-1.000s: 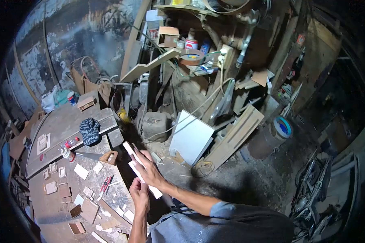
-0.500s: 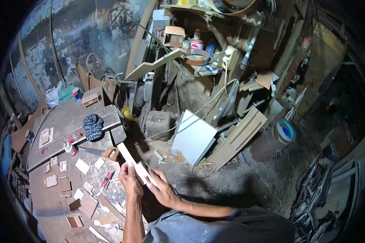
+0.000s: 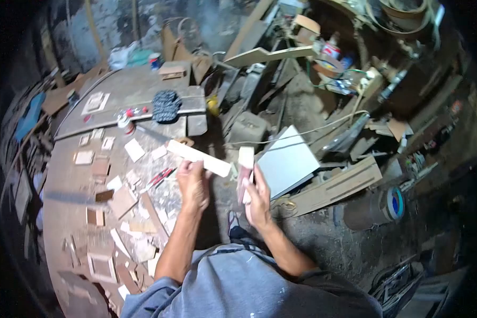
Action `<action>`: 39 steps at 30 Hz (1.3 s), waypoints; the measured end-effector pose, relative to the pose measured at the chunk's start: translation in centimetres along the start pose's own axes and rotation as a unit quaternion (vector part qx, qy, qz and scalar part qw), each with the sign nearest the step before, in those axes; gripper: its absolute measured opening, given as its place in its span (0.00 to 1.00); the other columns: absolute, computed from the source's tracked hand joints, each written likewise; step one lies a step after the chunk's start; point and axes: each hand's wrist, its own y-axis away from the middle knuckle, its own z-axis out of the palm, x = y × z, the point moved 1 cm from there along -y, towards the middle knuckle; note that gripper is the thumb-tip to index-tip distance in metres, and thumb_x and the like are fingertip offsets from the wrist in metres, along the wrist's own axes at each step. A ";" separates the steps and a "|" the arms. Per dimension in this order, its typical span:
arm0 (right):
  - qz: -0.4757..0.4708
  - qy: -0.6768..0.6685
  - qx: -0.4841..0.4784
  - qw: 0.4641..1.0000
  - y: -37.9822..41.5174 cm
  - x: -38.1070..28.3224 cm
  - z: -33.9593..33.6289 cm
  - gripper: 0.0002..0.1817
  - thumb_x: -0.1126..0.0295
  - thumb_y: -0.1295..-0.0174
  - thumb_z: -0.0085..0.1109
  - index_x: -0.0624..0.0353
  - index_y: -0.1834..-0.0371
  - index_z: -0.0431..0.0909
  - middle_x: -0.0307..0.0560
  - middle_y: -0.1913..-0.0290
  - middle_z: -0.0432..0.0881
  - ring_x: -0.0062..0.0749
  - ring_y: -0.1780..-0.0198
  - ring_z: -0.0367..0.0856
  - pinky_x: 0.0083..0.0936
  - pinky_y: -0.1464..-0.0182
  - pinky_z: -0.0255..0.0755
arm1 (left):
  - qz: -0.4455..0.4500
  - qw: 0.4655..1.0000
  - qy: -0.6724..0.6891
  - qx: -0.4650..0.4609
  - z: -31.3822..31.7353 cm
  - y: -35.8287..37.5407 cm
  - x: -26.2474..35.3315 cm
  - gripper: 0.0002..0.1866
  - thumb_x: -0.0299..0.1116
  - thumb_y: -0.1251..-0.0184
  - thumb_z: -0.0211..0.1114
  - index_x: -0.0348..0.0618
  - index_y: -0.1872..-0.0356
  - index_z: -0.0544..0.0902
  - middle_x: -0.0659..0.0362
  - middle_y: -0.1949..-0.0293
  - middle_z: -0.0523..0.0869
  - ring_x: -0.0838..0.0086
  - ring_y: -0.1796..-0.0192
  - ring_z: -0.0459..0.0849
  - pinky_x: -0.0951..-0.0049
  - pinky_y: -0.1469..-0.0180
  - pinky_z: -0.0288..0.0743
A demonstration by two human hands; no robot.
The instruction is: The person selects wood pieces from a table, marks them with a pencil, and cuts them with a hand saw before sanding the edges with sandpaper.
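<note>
My left hand [image 3: 194, 185] is closed on a long pale wooden strip [image 3: 199, 158], which slants down to the right above the bench's right edge. Apart from it, to the right, my right hand [image 3: 258, 199] grips a block [image 3: 245, 169] with a pale top and a darker, reddish side. The block stands roughly upright between thumb and fingers. A saw handle [image 3: 184, 141] shows partly behind the strip. Red-handled pliers [image 3: 160, 178] lie on the bench just left of my left hand.
The wooden bench [image 3: 63, 180] at left carries small wooden frames, offcuts, a dark patterned cap [image 3: 166, 106] and a bottle [image 3: 125, 124]. Beyond my right hand are a white panel [image 3: 289, 161], a plank [image 3: 328, 185] and a drum [image 3: 363, 210]. A jerrycan [image 3: 248, 129] stands behind.
My hands have moved apart; the strip and the block, together before, are now separated. The strip has turned closer to horizontal. The view has shifted, so the bench shows more fully.
</note>
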 end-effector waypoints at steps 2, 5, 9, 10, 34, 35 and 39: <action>-0.080 0.047 -0.005 0.996 -1.4 -0.3 1.5 0.33 0.68 0.25 0.57 0.62 0.19 0.60 0.41 0.50 0.80 0.17 0.69 0.75 0.17 0.71 0.73 | -0.017 0.999 0.043 -0.009 1.5 1.4 0.0 0.14 0.25 0.27 0.67 0.40 0.45 0.75 0.57 0.56 0.87 0.71 0.56 0.88 0.73 0.59 0.85; -0.050 0.033 0.024 0.998 -1.1 -1.2 3.7 0.34 0.66 0.24 0.57 0.62 0.18 0.59 0.39 0.49 0.78 0.14 0.71 0.72 0.14 0.75 0.68 | -0.012 0.998 0.058 -0.009 1.4 1.6 0.0 0.19 0.25 0.27 0.68 0.38 0.41 0.71 0.45 0.47 0.87 0.58 0.45 0.90 0.65 0.50 0.88; -0.032 0.110 0.027 0.993 1.2 -1.3 5.0 0.32 0.63 0.23 0.55 0.65 0.20 0.62 0.40 0.52 0.79 0.14 0.71 0.69 0.14 0.71 0.66 | -0.001 0.998 0.055 0.007 0.5 2.4 0.7 0.19 0.26 0.26 0.67 0.35 0.40 0.70 0.42 0.47 0.86 0.53 0.44 0.89 0.59 0.44 0.88; -0.015 0.150 0.025 0.988 0.4 -1.1 4.6 0.30 0.63 0.22 0.54 0.66 0.21 0.64 0.42 0.52 0.79 0.17 0.68 0.71 0.16 0.67 0.68 | -0.001 0.999 0.053 0.002 0.1 2.6 0.3 0.20 0.26 0.27 0.67 0.35 0.41 0.70 0.42 0.46 0.86 0.53 0.44 0.89 0.58 0.44 0.88; -0.034 0.433 -0.433 0.790 1.0 25.6 2.0 0.22 0.63 0.33 0.63 0.57 0.38 0.76 0.57 0.57 0.83 0.50 0.57 0.82 0.42 0.51 0.75 | -0.064 0.934 -0.020 0.351 -28.0 15.4 -4.1 0.14 0.34 0.16 0.52 0.39 0.38 0.70 0.51 0.63 0.85 0.71 0.79 0.82 0.72 0.80 0.78; -0.059 0.443 -0.458 0.769 0.1 26.3 3.8 0.23 0.65 0.35 0.64 0.56 0.37 0.74 0.60 0.54 0.82 0.54 0.54 0.82 0.46 0.49 0.75 | -0.065 0.924 -0.030 0.376 -28.6 15.6 -3.8 0.12 0.38 0.15 0.51 0.40 0.47 0.74 0.55 0.68 0.83 0.74 0.82 0.78 0.73 0.84 0.72; -0.142 0.477 -0.552 0.669 -4.6 28.6 10.7 0.30 0.71 0.42 0.64 0.52 0.33 0.70 0.60 0.44 0.78 0.61 0.42 0.76 0.55 0.43 0.71 | -0.072 0.864 -0.018 0.497 -28.3 16.5 -2.4 0.17 0.45 0.14 0.48 0.44 0.54 0.78 0.61 0.76 0.80 0.78 0.83 0.74 0.76 0.85 0.67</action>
